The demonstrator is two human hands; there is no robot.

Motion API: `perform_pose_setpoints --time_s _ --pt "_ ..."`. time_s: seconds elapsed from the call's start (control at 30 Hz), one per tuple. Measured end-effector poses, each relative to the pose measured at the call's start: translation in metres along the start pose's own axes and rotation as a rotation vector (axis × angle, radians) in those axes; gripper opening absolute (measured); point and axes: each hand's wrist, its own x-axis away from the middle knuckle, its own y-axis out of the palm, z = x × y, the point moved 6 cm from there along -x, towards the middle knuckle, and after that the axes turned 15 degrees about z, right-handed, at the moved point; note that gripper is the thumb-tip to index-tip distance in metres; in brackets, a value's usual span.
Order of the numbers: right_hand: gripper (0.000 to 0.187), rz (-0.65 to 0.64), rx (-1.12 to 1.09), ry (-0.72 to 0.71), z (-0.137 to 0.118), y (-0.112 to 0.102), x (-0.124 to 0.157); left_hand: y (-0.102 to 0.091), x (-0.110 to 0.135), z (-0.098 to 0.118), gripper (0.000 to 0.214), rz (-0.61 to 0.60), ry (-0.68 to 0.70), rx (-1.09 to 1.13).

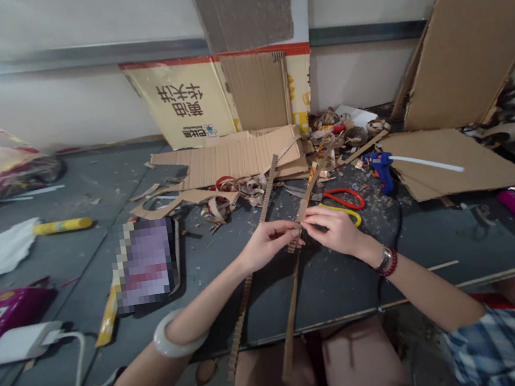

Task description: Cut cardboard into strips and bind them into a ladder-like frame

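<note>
Over the table, my left hand (271, 242) pinches a long thin cardboard strip (308, 197) between thumb and fingers. Right beside it, my right hand (334, 227) is closed on the same strip, fingertips nearly meeting the left ones. From the hands, the strip runs down past the table edge toward my lap. A second, ridged cardboard strip (266, 201) passes beneath my left hand and wrist and also hangs over the edge. Close behind my right hand lie scissors (347, 198) with red and yellow handles. What sits between my fingertips is partly hidden.
A blue glue gun (383, 172) with a white stick stands right of the scissors, near a flat cardboard sheet (454, 159). Cardboard scraps (233, 158) pile at the back. Left are a yellow-handled tool (63, 226), a white charger (22, 343) and a blurred-out phone-like object (147, 266).
</note>
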Motion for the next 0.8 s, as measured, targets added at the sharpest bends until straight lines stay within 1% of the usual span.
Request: perform_pose_setpoints --time_s 0.23,0.4,0.8 --pt "0.010 0.008 0.000 0.016 -0.0019 -0.0013 -0.0014 -0.0005 -0.0007 -0.0005 0.022 0.009 -0.001 0.002" --pt "0.010 0.020 0.013 -0.012 -0.0010 -0.0010 -0.0008 -0.0001 -0.0007 -0.0004 0.022 0.003 0.000 -0.001" --pt "0.012 -0.008 0.074 -0.067 -0.0030 0.0024 0.0044 0.0022 0.0009 -0.0007 0.024 -0.027 -0.006 0.000"
